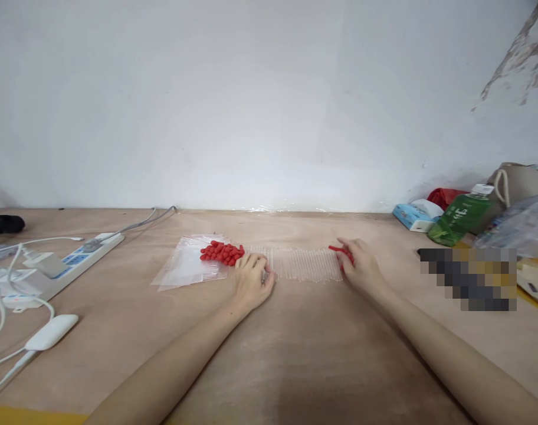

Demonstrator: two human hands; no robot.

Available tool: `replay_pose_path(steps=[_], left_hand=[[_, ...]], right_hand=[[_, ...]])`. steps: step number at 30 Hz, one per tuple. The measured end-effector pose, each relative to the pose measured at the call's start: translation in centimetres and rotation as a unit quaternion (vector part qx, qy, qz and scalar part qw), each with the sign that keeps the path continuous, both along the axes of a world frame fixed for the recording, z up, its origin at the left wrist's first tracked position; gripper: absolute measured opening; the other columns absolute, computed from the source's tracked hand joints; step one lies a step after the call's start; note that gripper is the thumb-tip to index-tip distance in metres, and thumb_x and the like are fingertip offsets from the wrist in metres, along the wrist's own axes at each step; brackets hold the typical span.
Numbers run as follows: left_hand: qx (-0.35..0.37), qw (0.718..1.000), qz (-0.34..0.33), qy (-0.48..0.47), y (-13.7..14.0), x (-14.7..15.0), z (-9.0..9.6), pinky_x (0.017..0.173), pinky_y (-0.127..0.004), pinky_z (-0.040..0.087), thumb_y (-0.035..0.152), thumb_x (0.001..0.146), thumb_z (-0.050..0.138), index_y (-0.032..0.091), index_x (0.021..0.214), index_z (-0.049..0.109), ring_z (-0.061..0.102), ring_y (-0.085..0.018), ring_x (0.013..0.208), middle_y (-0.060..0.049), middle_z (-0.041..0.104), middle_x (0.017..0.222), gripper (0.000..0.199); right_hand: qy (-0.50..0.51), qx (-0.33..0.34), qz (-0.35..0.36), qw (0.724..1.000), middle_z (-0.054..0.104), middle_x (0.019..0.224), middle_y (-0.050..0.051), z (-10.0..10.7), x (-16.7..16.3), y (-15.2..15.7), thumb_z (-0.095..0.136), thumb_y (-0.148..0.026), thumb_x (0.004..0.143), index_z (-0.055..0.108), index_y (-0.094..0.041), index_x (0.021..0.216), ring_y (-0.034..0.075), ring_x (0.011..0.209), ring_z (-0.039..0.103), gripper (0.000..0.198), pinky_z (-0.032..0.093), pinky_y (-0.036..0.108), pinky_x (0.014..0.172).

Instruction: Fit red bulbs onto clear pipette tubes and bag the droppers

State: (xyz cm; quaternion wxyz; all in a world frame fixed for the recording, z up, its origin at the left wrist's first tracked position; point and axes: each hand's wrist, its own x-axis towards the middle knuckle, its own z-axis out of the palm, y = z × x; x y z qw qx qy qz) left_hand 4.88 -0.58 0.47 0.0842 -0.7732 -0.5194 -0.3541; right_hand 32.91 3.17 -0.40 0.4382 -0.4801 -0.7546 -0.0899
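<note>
A row of thin clear strips or tubes (311,264) lies side by side across the middle of the wooden table. At its left end rests my left hand (252,278), fingers bent down and close together; whatever is under the fingertips is hidden. Touching or just behind that hand is a pile of small rounded red pieces (222,252). At the right end of the row, my right hand (361,267) has its thumb and fingers closed around a thin red piece (337,248), partly covered by the fingers. Flat clear plastic bags (180,270) lie under and left of the red pile.
To the left sits a white power strip (81,260) with chargers and cables (52,332). On the right are a tissue pack (414,217), a green bottle (461,218), a clear plastic bag (517,227) and a blurred-out dark object (468,280). A white wall (269,106) stands behind.
</note>
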Motion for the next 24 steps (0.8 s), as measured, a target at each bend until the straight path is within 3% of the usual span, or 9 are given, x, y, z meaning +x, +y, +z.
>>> replay_pose_path(steps=[6,11,16,20,22,24], left_hand=[[-0.073,0.988,0.119,0.062,2.5,0.7,1.1,0.084,-0.039,0.031,0.034,0.074,0.054,0.019,0.081,0.062,0.042,-0.026,0.102,-0.008,0.053,0.105,0.018],[-0.119,0.964,0.2,0.131,4.0,2.3,1.4,0.087,-0.043,0.027,0.039,0.071,0.052,0.013,0.083,0.066,0.04,-0.031,0.103,-0.015,0.051,0.107,0.032],[-0.144,0.943,0.236,0.183,4.6,3.6,1.6,0.087,-0.043,0.027,0.034,0.074,0.05,0.006,0.087,0.067,0.04,-0.034,0.102,-0.019,0.053,0.1,0.035],[-0.108,0.957,0.204,0.174,4.0,3.8,1.8,0.083,-0.044,0.031,0.028,0.077,0.048,0.003,0.086,0.063,0.044,-0.034,0.097,-0.021,0.054,0.096,0.031],[-0.073,0.979,0.129,0.14,3.1,3.2,1.7,0.078,-0.041,0.035,0.025,0.082,0.044,0.005,0.086,0.06,0.047,-0.03,0.091,-0.018,0.056,0.092,0.026],[-0.058,0.993,0.006,0.1,1.8,2.2,1.3,0.072,-0.036,0.038,0.022,0.086,0.039,0.011,0.083,0.057,0.051,-0.024,0.081,-0.012,0.058,0.085,0.021]], right_hand=[[-0.047,0.002,0.086,0.995,0.055,0.083,0.007,-2.2,-5.0,-3.5,0.045,-0.018,0.082,0.06,-0.019,0.097,0.018,0.075,0.052,0.021,0.042,0.032,0.064],[-0.04,-0.006,0.101,0.994,0.054,0.083,0.007,-2.6,-5.0,-3.5,0.046,-0.017,0.082,0.06,-0.018,0.099,0.017,0.076,0.051,0.022,0.042,0.031,0.064],[-0.033,-0.012,0.11,0.993,0.054,0.083,0.006,-2.3,-4.8,-3.4,0.047,-0.017,0.081,0.06,-0.018,0.095,0.017,0.076,0.051,0.019,0.043,0.031,0.064],[0.0,-0.039,0.123,0.992,0.055,0.084,0.007,-1.5,-5.0,-4.0,0.045,-0.018,0.081,0.058,-0.019,0.091,0.017,0.074,0.053,0.016,0.044,0.031,0.065],[0.034,-0.067,0.126,0.989,0.055,0.078,0.005,-1.0,-5.2,-4.4,0.045,-0.02,0.08,0.057,-0.02,0.088,0.014,0.066,0.053,0.014,0.045,0.028,0.059],[0.068,-0.099,0.121,0.985,0.054,0.067,0.002,-0.8,-5.5,-4.7,0.046,-0.022,0.079,0.055,-0.02,0.086,0.012,0.055,0.05,0.011,0.043,0.024,0.05]])
